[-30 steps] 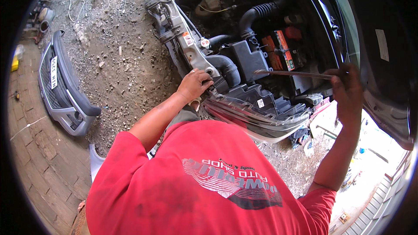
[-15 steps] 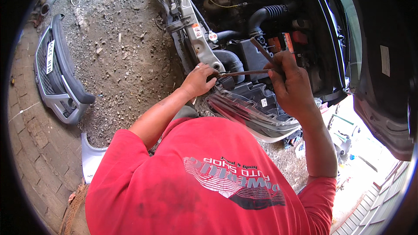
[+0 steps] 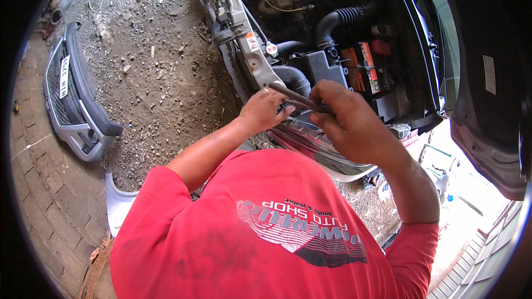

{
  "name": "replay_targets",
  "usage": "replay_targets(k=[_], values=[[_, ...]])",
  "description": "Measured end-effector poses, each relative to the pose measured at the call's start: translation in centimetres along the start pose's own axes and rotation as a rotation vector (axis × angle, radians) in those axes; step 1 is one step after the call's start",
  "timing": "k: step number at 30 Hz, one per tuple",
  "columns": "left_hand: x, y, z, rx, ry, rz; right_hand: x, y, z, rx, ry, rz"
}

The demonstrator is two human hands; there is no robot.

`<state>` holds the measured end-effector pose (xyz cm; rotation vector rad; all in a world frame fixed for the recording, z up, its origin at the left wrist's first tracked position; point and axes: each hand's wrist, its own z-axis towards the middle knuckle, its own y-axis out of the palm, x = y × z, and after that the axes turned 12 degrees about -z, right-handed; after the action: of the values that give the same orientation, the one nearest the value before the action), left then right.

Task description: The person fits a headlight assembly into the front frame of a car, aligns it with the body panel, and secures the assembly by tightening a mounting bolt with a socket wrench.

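My right hand point(image 3: 349, 122) is closed around a dark, rusty-brown metal bar tool point(image 3: 291, 95). Its free end points left, over the fingers of my left hand point(image 3: 263, 109). That hand sits at the near end of the grey radiator support point(image 3: 252, 58), beside the headlight. Its fingers and thumb curl around a dark spot there; what they hold is hidden. Below my right hand, the clear headlight point(image 3: 302, 141) is partly covered by my forearm and shirt.
The car's engine bay holds a ribbed black air hose point(image 3: 348, 15) and an orange-labelled battery point(image 3: 363, 66). The raised hood point(image 3: 487, 116) stands at right. A detached front bumper point(image 3: 83, 99) lies on gravel at left, near a silver body panel point(image 3: 117, 202).
My right hand has moved left and slightly nearer me. Two bar lengths showed at an angle before; now one slants across to my left hand, whose thumb has shifted right.
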<state>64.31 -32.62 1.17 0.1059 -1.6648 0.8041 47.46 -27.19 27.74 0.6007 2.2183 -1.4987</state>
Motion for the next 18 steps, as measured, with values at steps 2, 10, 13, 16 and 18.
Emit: replay_targets(k=[2, 10, 13, 16, 18], values=[[-0.4, 0.1, 0.5, 0.019, 0.017, -0.007, -0.7, 0.9, 0.1, 0.012, 0.09, 0.082], [-0.4, 0.2, 1.9, -0.066, -0.031, 0.117, -0.1, -0.4, 0.6, 0.082, 0.39, 0.276], [-0.4, -0.1, 1.4, -0.026, 0.033, 0.096, -0.8, -1.0, -1.4, 0.046, 0.11, -0.121], [-1.3, -0.3, 1.3, -0.023, 0.002, 0.067, -0.8, -2.4, -2.2, 0.086, -0.38, -0.75], [-1.3, -0.3, 1.3, -0.056, -0.003, 0.109, -0.8, -2.6, -1.8, 0.135, -0.476, -0.901]])
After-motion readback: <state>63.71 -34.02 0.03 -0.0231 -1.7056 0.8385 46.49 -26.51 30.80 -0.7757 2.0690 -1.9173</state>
